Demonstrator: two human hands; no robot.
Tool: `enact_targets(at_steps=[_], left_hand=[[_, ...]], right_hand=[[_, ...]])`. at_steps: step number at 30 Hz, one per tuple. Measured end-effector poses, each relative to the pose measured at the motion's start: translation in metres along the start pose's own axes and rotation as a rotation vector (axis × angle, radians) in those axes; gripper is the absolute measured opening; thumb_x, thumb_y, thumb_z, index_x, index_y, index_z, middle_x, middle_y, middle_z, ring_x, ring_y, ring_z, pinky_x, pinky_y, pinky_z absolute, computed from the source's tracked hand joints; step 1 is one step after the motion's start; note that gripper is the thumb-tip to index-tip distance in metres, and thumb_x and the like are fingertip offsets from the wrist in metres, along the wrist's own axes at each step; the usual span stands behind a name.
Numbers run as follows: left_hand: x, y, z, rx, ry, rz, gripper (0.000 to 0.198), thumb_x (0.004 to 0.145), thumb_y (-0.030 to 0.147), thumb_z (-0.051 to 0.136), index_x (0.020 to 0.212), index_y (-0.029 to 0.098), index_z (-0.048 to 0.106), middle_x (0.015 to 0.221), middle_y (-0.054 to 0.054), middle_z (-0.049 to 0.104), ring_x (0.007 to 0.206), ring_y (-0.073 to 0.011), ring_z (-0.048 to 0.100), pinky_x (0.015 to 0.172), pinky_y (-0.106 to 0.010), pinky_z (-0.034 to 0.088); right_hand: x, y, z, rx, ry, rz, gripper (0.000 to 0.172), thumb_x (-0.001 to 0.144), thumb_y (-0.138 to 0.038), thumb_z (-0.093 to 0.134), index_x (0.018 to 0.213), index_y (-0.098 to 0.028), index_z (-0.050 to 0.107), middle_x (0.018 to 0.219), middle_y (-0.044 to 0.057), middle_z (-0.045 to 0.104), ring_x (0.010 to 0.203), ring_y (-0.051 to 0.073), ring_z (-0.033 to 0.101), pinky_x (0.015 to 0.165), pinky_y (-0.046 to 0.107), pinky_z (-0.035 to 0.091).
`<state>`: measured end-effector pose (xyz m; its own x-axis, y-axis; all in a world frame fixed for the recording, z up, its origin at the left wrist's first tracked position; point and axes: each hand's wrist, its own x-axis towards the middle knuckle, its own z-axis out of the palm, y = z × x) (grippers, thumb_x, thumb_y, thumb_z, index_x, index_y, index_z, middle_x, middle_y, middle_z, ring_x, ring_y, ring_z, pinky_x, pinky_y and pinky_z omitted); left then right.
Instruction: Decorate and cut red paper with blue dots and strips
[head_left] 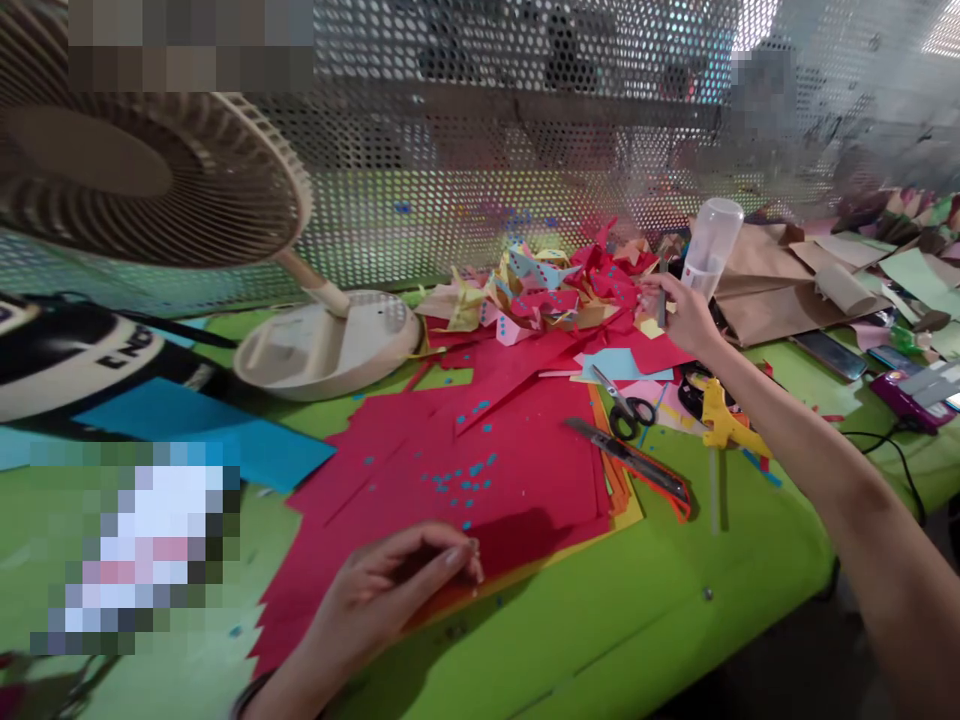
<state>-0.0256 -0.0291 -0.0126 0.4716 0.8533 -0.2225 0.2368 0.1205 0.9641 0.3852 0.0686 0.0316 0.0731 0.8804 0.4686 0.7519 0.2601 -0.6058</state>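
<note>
Smooth red sheets (540,430), sprinkled with round blue dots (475,470), lie flat on a green table (600,630).
The left hand (397,585) curls above their near edge, thumb close to forefinger; I cannot tell whether they pinch anything. The right hand (688,315) reaches beside sharp-cornered folded paper (551,298), near a rounded, translucent bottle (721,232); its fingers bend, their grip too blurred to tell.

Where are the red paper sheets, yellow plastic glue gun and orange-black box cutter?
Red paper sheets (534,452), head view: bare surface.
Yellow glue gun (720,416), head view: body.
Orange-black box cutter (642,465), head view: handle.
</note>
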Motion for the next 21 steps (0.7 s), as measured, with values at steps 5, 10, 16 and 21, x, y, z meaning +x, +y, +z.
enact_targets(at_steps=[5,10,16,21], left_hand=[[0.0,0.008,0.005,0.101,-0.09,0.094,0.03,0.081,0.048,0.07,0.072,0.02,0.071,0.066,-0.003,0.072,0.061,-0.0151,0.066,0.06,-0.023,0.055],[0.002,0.013,0.008,0.256,-0.185,0.21,0.022,0.084,0.039,0.067,0.077,0.019,0.072,0.07,-0.004,0.074,0.064,-0.0144,0.068,0.058,-0.021,0.053],[0.002,0.013,0.013,0.296,-0.328,0.253,0.026,0.089,0.036,0.059,0.076,0.017,0.07,0.067,-0.004,0.071,0.056,-0.0113,0.063,0.049,-0.017,0.047],[0.003,0.013,0.017,0.363,-0.436,0.426,0.02,0.089,0.03,0.062,0.077,0.018,0.071,0.064,-0.001,0.068,0.055,-0.0096,0.06,0.053,-0.017,0.046]], right_hand=[[-0.052,-0.048,-0.019,-0.095,-0.243,-0.103,0.034,0.094,-0.034,0.053,0.123,-0.02,0.064,0.116,0.009,0.072,0.104,0.023,0.069,0.091,0.037,0.053],[-0.111,-0.073,-0.013,-0.323,-0.487,-0.206,0.035,0.096,-0.031,0.052,0.128,-0.02,0.062,0.118,0.012,0.071,0.106,0.025,0.067,0.092,0.039,0.051],[-0.148,-0.077,0.004,-0.506,-0.542,-0.278,0.045,0.093,-0.035,0.058,0.134,-0.017,0.057,0.097,0.013,0.072,0.091,0.025,0.065,0.083,0.041,0.052],[-0.154,-0.074,0.011,-0.549,-0.483,-0.25,0.045,0.092,-0.017,0.044,0.136,-0.017,0.057,0.098,0.014,0.07,0.089,0.023,0.062,0.068,0.032,0.049]])
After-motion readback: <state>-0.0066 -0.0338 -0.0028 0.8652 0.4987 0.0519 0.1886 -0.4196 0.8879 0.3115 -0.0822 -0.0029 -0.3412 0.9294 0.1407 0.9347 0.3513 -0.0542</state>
